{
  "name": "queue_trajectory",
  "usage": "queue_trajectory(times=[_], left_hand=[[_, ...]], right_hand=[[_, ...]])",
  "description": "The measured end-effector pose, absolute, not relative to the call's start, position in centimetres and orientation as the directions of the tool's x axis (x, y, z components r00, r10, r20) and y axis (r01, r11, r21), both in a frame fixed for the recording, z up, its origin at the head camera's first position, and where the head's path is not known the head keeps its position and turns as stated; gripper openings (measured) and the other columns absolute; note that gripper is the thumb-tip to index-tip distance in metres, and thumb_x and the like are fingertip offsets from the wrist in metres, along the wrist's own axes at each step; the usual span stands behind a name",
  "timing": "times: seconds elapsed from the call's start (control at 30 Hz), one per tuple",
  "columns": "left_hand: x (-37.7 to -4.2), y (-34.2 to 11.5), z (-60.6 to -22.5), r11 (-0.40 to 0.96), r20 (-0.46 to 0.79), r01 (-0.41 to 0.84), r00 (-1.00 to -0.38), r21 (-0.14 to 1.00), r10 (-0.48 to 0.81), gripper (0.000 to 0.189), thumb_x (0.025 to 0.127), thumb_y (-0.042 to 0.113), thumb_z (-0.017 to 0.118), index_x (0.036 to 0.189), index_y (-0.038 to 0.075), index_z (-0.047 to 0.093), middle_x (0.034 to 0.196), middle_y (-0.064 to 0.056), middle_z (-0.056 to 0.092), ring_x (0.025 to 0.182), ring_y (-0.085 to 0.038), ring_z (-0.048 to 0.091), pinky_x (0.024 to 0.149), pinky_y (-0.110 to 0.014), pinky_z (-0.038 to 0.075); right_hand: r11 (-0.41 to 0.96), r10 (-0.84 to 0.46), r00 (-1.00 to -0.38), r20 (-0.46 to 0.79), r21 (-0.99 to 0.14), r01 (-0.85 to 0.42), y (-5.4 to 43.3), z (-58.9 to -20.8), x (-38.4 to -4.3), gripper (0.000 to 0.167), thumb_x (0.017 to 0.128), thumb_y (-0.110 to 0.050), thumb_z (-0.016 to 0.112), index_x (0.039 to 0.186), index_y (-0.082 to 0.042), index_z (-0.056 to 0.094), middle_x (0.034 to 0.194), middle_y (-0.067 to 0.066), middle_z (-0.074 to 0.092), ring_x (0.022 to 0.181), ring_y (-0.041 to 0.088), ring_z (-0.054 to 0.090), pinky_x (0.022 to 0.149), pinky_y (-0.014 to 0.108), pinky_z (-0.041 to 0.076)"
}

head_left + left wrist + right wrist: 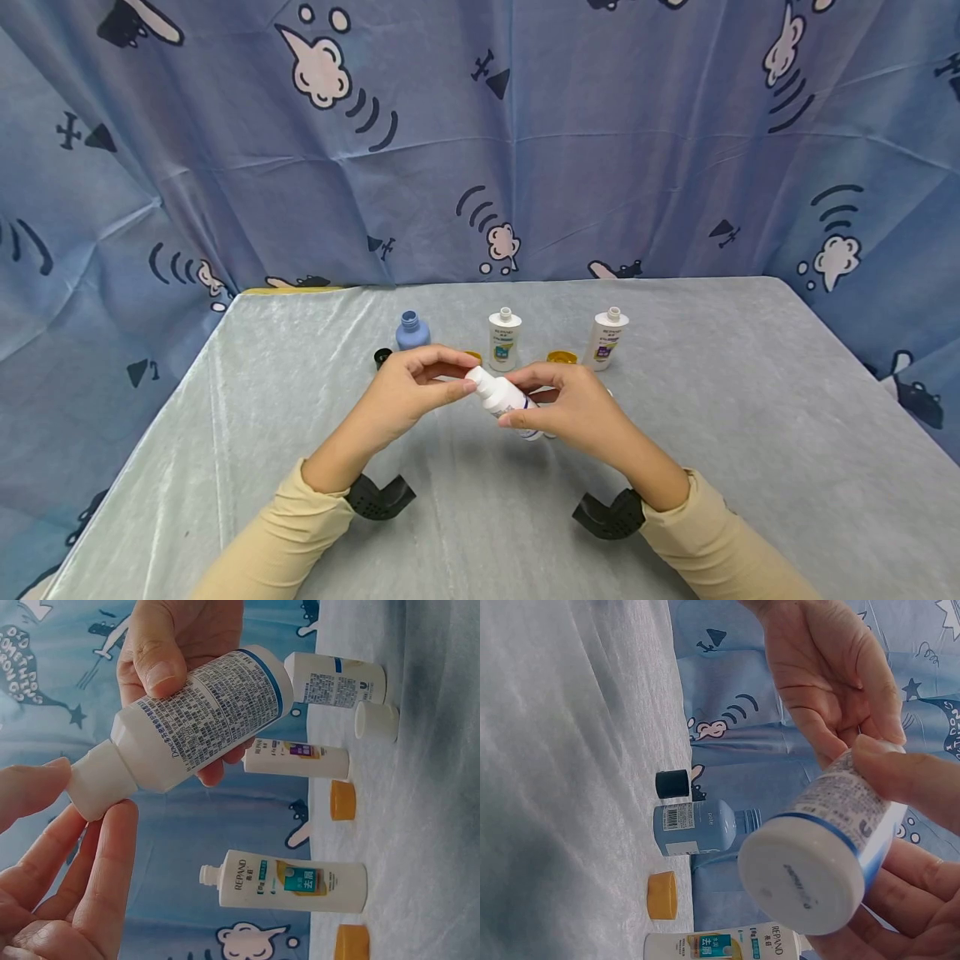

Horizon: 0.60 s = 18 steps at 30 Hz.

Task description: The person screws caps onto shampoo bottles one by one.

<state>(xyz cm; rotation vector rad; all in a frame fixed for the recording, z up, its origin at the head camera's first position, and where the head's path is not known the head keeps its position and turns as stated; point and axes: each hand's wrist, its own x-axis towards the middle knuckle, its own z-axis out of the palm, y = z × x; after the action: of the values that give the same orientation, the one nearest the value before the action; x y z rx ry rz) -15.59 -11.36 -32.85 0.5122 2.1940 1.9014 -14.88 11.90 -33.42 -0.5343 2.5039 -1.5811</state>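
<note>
My right hand (573, 408) grips the body of a white bottle (510, 402), which is tilted with its cap end up and to the left. Dense printed text and a blue band near the base show on this bottle in the left wrist view. With thumb and fingertips, my left hand (412, 387) pinches the white cap (101, 780) on its neck. The bottle's plain white base (799, 877) faces the right wrist camera. Both hands hold it above the grey cloth, in front of a row of other bottles.
Behind my hands stand an uncapped blue bottle (412, 332) and two uncapped white bottles, one with a teal label (504, 342), one with a purple label (604, 342). A black cap (672, 784), two yellow caps (343, 800), another white bottle (337, 680) and a loose white cap (377, 721) are nearby.
</note>
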Motion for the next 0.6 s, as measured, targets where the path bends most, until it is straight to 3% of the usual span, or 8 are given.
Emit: queue_trajectory(times=[0.3, 0.47, 0.6], left_hand=[[-15.57, -11.47, -32.90, 0.098, 0.102, 0.154, -0.908, 0.983, 0.406, 0.032, 0.088, 0.004, 0.073, 0.119, -0.004, 0.067, 0.132, -0.019, 0.064, 0.109, -0.021, 0.068, 0.085, -0.025, 0.058], [-15.73, -11.28, -32.92, 0.103, 0.065, 0.111, -0.925, 0.988, 0.373, 0.040, 0.085, 0.008, 0.077, 0.122, 0.000, 0.066, 0.125, -0.015, 0.067, 0.108, -0.015, 0.067, 0.087, -0.026, 0.058], [-15.77, -11.16, -33.02, 0.118, 0.053, 0.100, -0.937, 0.988, 0.344, 0.036, 0.084, 0.010, 0.079, 0.117, 0.001, 0.068, 0.124, -0.012, 0.069, 0.102, -0.012, 0.068, 0.087, -0.027, 0.057]], right_hand=[[0.379, -0.373, -0.923, 0.091, -0.894, -0.241, 11.94, -33.24, -14.77, 0.037, 0.076, -0.016, 0.087, 0.108, -0.003, 0.075, 0.103, 0.011, 0.074, 0.094, 0.016, 0.068, 0.077, 0.023, 0.059], [0.379, -0.367, -0.925, 0.097, -0.893, -0.244, 11.91, -33.14, -14.70, 0.037, 0.076, -0.016, 0.087, 0.108, -0.003, 0.075, 0.103, 0.011, 0.074, 0.095, 0.016, 0.069, 0.078, 0.023, 0.059], [0.374, -0.367, -0.925, 0.094, -0.896, -0.240, 11.86, -33.19, -14.72, 0.037, 0.076, -0.016, 0.087, 0.108, -0.002, 0.075, 0.103, 0.011, 0.074, 0.094, 0.017, 0.069, 0.077, 0.024, 0.060]])
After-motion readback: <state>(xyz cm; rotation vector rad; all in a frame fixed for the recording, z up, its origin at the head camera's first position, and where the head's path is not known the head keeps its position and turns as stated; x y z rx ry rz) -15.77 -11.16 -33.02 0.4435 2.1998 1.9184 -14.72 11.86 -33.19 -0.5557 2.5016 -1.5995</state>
